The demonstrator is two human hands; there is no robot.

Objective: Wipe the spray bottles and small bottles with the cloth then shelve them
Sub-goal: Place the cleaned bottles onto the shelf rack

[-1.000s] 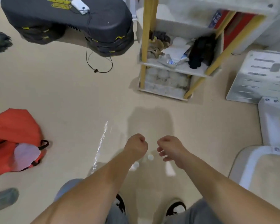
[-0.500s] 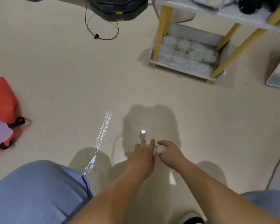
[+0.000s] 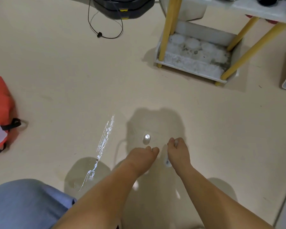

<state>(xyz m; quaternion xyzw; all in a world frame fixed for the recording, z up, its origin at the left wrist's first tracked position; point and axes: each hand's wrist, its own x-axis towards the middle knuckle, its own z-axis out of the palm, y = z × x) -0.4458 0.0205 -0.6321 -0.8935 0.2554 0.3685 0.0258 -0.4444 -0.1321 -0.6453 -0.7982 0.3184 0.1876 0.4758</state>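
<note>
Right grip (image 3: 178, 150) pinching bottle (image 3: 176, 142), left grip (image 3: 144, 156) curled

Beige floor (image 3: 56, 71), orange-red bag (image 3: 0, 96) with black straps (image 3: 12, 123) — white shelf (image 3: 196, 60), grey-mottled, on yellow legs (image 3: 168, 30).

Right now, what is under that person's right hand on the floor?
A small pale object, perhaps a bottle, pokes out beneath the right hand, and a white thing shows in its grip. The hand hides whether they join.

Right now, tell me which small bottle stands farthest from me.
The shiny-topped bottle, alone on the floor beyond the left hand. The white bottle gripped by the right hand and the bottle beside that wrist are nearer.
</note>
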